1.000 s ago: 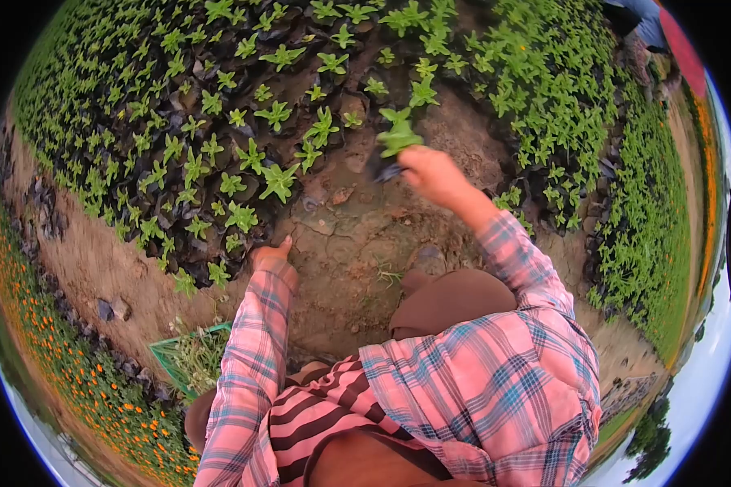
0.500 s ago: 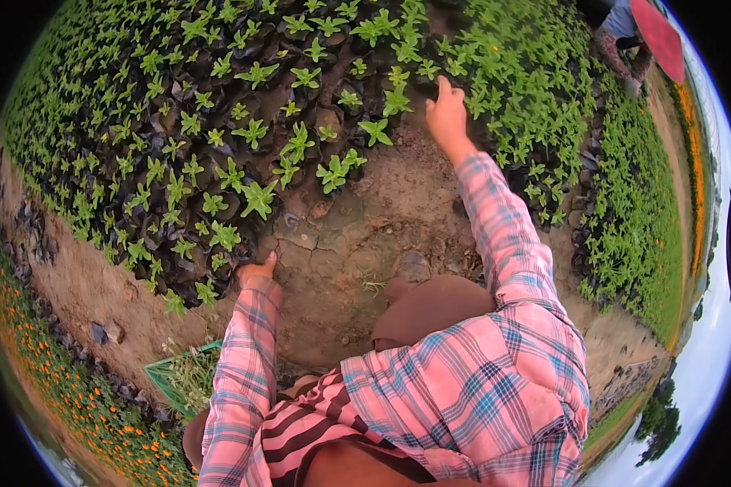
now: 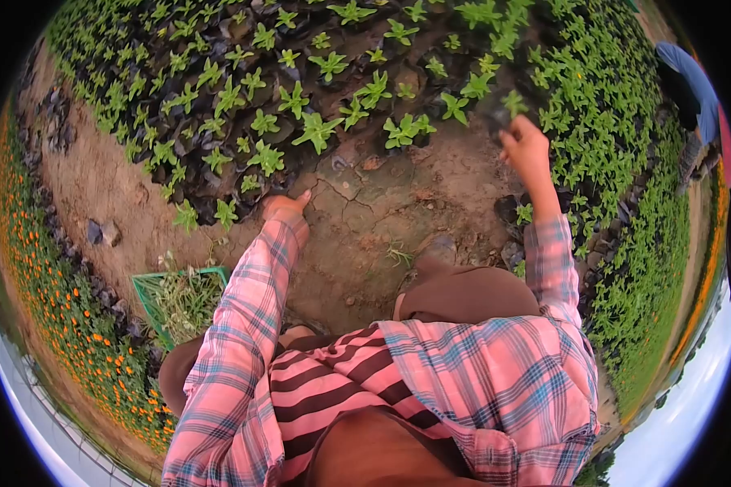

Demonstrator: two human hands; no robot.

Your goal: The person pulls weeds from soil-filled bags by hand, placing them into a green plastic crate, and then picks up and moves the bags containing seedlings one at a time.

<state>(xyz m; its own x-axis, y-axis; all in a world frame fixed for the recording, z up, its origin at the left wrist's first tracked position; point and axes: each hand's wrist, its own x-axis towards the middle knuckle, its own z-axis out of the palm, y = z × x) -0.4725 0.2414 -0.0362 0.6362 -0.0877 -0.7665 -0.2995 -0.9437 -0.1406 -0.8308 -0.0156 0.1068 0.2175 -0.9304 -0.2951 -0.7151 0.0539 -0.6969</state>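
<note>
My right hand (image 3: 525, 148) is at the right edge of the bare soil patch, its fingers pinched at the dark bag of a small green seedling (image 3: 514, 103), which is blurred. My left hand (image 3: 287, 205) rests at the lower edge of the left block of potted seedlings (image 3: 317, 131), thumb out toward the soil; its other fingers are hidden against the black bags. Cracked brown soil (image 3: 357, 203) lies between the two hands.
A green crate (image 3: 142, 284) holding pulled weeds stands at the lower left. Orange flowers (image 3: 81, 325) line the far left. Dense seedlings (image 3: 593, 138) fill the right. Another person (image 3: 698, 97) bends at the upper right. Two stones (image 3: 110, 234) lie on the left path.
The view has swung, so the plants sit further right. My right hand has drawn back from the row, and its fingers have closed with a seedling at their tips.
</note>
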